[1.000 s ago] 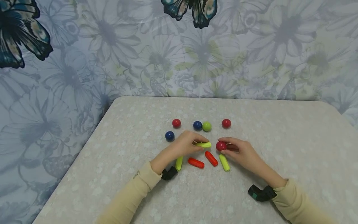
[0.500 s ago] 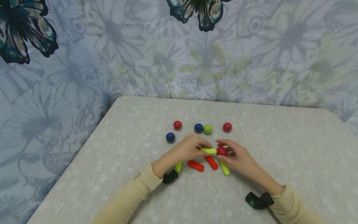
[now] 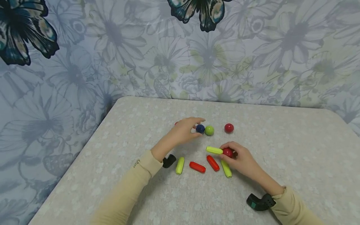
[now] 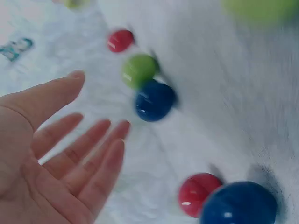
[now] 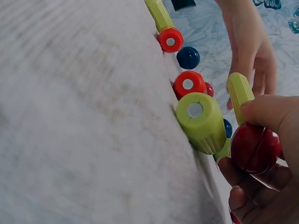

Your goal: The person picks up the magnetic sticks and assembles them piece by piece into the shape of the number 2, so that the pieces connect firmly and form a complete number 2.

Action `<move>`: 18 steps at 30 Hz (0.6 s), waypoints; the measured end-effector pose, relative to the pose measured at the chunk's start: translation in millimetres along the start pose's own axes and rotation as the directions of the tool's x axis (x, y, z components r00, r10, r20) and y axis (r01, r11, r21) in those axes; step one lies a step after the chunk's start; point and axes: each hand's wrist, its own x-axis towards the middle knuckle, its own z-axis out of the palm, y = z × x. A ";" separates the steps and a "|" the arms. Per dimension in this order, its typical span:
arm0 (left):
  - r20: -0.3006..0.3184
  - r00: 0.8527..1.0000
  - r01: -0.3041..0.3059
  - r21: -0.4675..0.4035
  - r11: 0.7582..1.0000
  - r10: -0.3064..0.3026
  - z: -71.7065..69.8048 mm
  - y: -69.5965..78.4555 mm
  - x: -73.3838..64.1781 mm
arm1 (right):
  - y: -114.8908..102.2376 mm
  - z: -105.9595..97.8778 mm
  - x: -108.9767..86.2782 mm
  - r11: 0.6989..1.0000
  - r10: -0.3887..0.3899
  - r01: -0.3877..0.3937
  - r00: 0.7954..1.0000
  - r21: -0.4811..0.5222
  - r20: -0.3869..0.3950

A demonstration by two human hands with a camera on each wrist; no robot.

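My right hand (image 3: pixel 242 157) grips a glossy red ball (image 3: pixel 227 152) between thumb and fingers. From the ball's left side sticks out a yellow-green rod (image 3: pixel 214 150), end against the ball. In the right wrist view my thumb lies by the joint of rod and red ball (image 5: pixel 254 148). My left hand (image 4: pixel 60 154) holds nothing, its fingers spread. In the head view it reaches toward a dark blue ball (image 3: pixel 200 128), which touches a green ball (image 3: pixel 209 130). The left wrist view shows a gap between its fingertips and the blue ball (image 4: pixel 155 100).
Two red rods (image 3: pixel 197 167) and two yellow-green rods (image 3: pixel 180 165) lie on the patterned tablecloth (image 3: pixel 112 150) in front. Another red ball (image 3: pixel 229 128) sits at the back right. Behind my left hand a red ball is mostly hidden. A flowered wall (image 3: pixel 225 62) rises beyond the table.
My left hand brought the yellow-green rod against the red ball, let go and moved back toward the blue and green balls. The right hand keeps the red ball, now with the rod on it.
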 end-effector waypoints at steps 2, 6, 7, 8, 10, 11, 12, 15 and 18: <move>0.060 0.996 0.061 0.053 0.997 -0.065 -2.2 -4.6 10.7 | -0.3 -1.0 0.8 1.000 0.021 -0.021 1.000 -0.005 -0.011; 0.152 0.981 0.101 0.134 0.986 -0.121 3.6 -9.3 29.2 | 0.3 -2.2 0.9 0.999 0.048 -0.048 0.998 -0.009 -0.027; 0.159 0.980 0.094 0.158 0.983 -0.119 6.1 -10.1 32.8 | 0.6 -2.3 1.0 0.999 0.053 -0.053 0.998 -0.007 -0.032; 0.164 0.979 0.088 0.180 0.980 -0.118 8.2 -10.8 35.9 | 0.7 -2.5 0.9 0.999 0.053 -0.053 0.998 -0.003 -0.035; 0.161 0.980 0.078 0.220 0.972 -0.115 12.7 -12.5 40.2 | 1.1 -2.7 0.5 0.999 0.053 -0.053 0.998 0.005 -0.040; 0.159 0.981 0.070 0.238 0.969 -0.110 14.4 -13.2 41.2 | 1.3 -2.9 0.2 0.999 0.054 -0.053 0.998 0.012 -0.040; 0.154 0.982 0.066 0.250 0.966 -0.107 15.6 -13.9 41.4 | 1.6 -3.1 -0.1 0.998 0.054 -0.054 0.998 0.017 -0.040; 0.118 0.989 0.066 0.227 0.972 -0.094 15.5 -14.7 36.6 | 2.6 -4.5 -0.1 0.999 0.047 -0.047 0.998 0.018 -0.047; 0.066 0.996 0.056 0.117 0.992 -0.064 10.4 -13.7 23.9 | 3.3 -7.5 1.8 0.999 0.029 -0.028 0.997 0.017 -0.066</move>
